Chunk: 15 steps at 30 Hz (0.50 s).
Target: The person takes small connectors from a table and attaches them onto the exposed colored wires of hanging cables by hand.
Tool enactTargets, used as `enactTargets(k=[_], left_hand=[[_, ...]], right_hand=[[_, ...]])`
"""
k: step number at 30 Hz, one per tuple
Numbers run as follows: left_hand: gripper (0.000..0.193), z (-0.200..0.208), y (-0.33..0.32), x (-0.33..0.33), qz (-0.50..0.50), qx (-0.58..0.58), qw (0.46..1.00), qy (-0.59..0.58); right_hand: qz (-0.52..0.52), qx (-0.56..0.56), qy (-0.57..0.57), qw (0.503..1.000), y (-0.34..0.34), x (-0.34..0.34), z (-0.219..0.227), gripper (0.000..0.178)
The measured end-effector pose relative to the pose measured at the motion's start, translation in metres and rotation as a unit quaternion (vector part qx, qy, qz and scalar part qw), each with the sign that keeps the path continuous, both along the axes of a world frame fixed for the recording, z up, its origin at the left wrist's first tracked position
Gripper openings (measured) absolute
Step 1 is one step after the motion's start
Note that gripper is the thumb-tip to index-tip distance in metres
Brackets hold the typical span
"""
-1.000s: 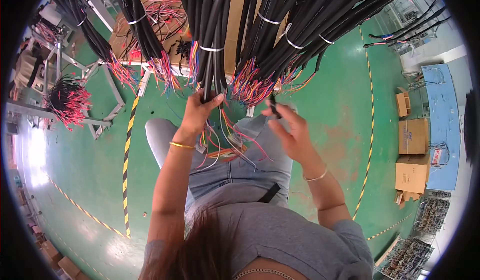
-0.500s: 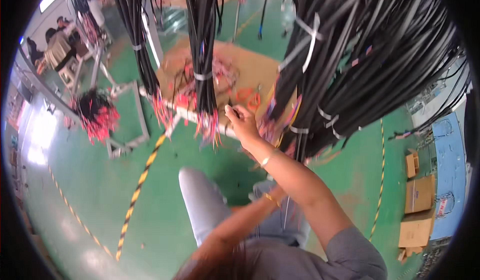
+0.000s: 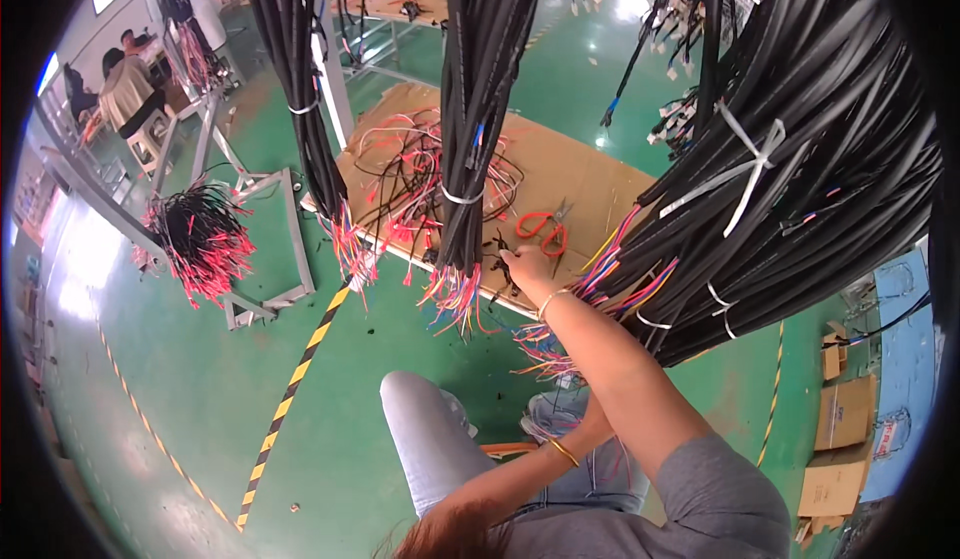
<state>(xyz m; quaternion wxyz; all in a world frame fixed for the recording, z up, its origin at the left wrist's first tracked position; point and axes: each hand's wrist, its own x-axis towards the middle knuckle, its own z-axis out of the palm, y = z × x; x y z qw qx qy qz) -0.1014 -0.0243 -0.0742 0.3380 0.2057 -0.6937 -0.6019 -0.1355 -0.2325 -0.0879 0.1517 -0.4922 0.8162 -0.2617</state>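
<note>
My right hand (image 3: pixel 530 268) is over the near edge of a cardboard-covered table (image 3: pixel 595 174), fingers closed at some small black pieces (image 3: pixel 501 246); what they pinch is too small to make out. Just beyond it lie scissors (image 3: pixel 553 223) with orange handles. My left hand (image 3: pixel 597 423) is low, near my lap, under my right arm, which hides its fingers. Left of my right hand hangs a tied black cable bundle (image 3: pixel 468 144) with colored wire ends. To the right, a thick mass of black cables (image 3: pixel 830 194) is bound with white ties.
Another black cable bundle (image 3: pixel 295 79) hangs farther left. Loose red and black wires (image 3: pixel 410 174) lie on the cardboard. A red-tipped wire bunch (image 3: pixel 200 244) hangs by a metal frame (image 3: pixel 300 229). Cardboard boxes (image 3: pixel 842 414) stand at right. Someone sits (image 3: pixel 128 89) at far left.
My right hand has gone down toward the small black pieces on the cardboard. The view has shifted, so the bundles and table appear farther right. My left hand stays low under the right arm.
</note>
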Motion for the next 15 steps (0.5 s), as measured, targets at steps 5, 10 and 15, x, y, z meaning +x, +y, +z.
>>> enactTargets(k=[5, 10, 15], left_hand=[[0.041, -0.021, 0.014, -0.003, -0.096, 0.2, 0.974, 0.043], [0.044, -0.069, 0.024, -0.005, -0.187, 0.339, 0.914, 0.118], [0.024, -0.028, 0.02, 0.014, -0.112, 0.509, 0.836, 0.168]], right_hand=[[-0.034, 0.191, -0.215, 0.957, -0.004, -0.007, 0.03, 0.041], [-0.013, 0.239, -0.036, 0.97, -0.001, 0.0, 0.032, 0.06], [0.001, 0.278, -0.018, 0.961, 0.009, 0.009, 0.041, 0.066]])
